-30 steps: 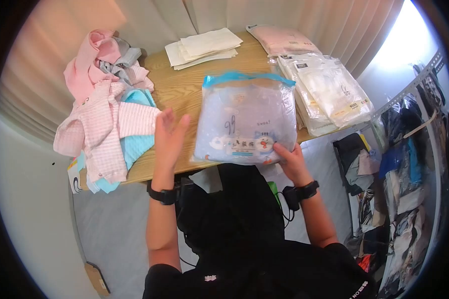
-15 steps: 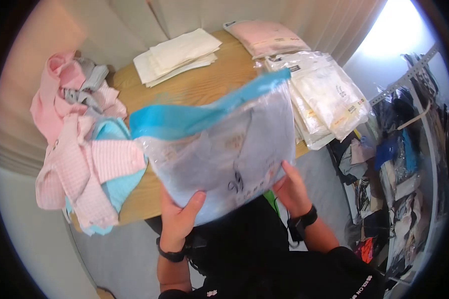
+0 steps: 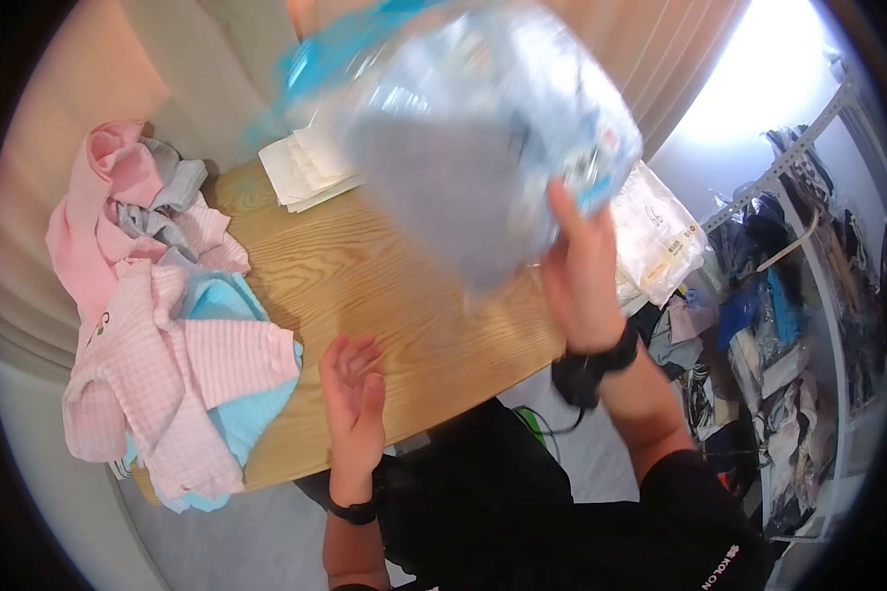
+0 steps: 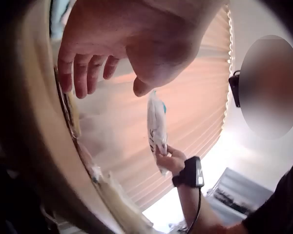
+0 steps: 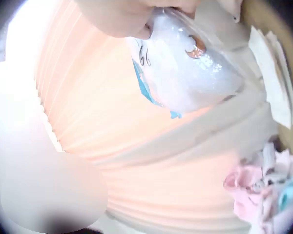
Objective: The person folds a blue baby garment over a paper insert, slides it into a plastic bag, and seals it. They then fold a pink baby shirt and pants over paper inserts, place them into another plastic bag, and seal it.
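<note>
Raised above the table, a clear plastic bag (image 3: 483, 148) with a blue top strip and folded light-blue cloth inside is gripped at its edge by the right hand (image 3: 583, 276). The same bag (image 5: 185, 63) hangs from the right hand (image 5: 132, 14) in the right wrist view. Near the table's front edge the left hand (image 3: 355, 399) is held palm up, fingers loosely bent, touching nothing. In the left wrist view the left hand (image 4: 132, 44) is in the foreground, and beyond it the right hand (image 4: 172, 161) pinches the bag (image 4: 157, 126), seen edge-on.
Pink, grey and turquoise clothes (image 3: 168, 364) lie heaped on the table's left side. White sheets (image 3: 306, 172) lie at the back, partly behind the bag. Bagged white garments (image 3: 655, 231) are at the right, beside a rack of hanging bagged clothes (image 3: 798, 325).
The bag has been lifted from the table, up and away from the body, in the right hand. My left hand took hold of it, then let go and stays low.
</note>
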Demonstrator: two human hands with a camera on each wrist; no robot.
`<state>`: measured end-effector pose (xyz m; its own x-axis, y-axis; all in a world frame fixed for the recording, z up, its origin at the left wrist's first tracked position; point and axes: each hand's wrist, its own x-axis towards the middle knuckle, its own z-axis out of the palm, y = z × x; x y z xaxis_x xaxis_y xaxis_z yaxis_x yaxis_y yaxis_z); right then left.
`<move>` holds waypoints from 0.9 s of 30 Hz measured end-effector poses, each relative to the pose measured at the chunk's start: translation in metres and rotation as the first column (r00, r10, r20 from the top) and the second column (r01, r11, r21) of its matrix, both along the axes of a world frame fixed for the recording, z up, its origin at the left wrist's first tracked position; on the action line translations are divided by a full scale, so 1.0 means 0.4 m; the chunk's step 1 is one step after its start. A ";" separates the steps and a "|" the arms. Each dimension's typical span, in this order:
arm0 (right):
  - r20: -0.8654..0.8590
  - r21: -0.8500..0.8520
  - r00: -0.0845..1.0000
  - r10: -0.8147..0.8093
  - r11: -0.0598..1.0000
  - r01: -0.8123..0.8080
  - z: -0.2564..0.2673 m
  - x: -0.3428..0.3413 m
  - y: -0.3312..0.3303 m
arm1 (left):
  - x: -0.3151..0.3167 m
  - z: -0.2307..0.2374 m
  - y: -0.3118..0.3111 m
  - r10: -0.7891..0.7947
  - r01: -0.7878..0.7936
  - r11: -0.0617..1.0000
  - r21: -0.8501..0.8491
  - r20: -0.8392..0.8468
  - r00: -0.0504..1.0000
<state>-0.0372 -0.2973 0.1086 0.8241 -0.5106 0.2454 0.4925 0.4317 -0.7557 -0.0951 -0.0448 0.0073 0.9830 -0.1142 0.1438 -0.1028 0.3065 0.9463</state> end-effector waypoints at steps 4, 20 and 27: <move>0.033 -0.064 0.998 -0.046 0.997 0.048 0.059 0.298 -0.226 | 0.005 -0.069 0.037 0.122 -0.142 0.863 0.485 0.072 0.990; -0.683 -0.604 0.692 -0.233 0.713 -0.357 -0.168 0.656 -0.559 | 0.012 -0.089 0.064 0.068 -0.195 0.724 0.661 0.212 0.975; -0.415 -0.803 0.881 -0.229 0.548 -0.235 -0.240 0.683 -0.717 | 0.000 -0.067 0.090 0.122 -0.208 0.833 0.513 0.197 0.973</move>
<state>0.2361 -0.5840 0.0127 0.9467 -0.2716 0.1732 0.0212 -0.4840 -0.8748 -0.0951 -0.0086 -0.0194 0.9654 -0.0531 0.2555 -0.2602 -0.2679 0.9277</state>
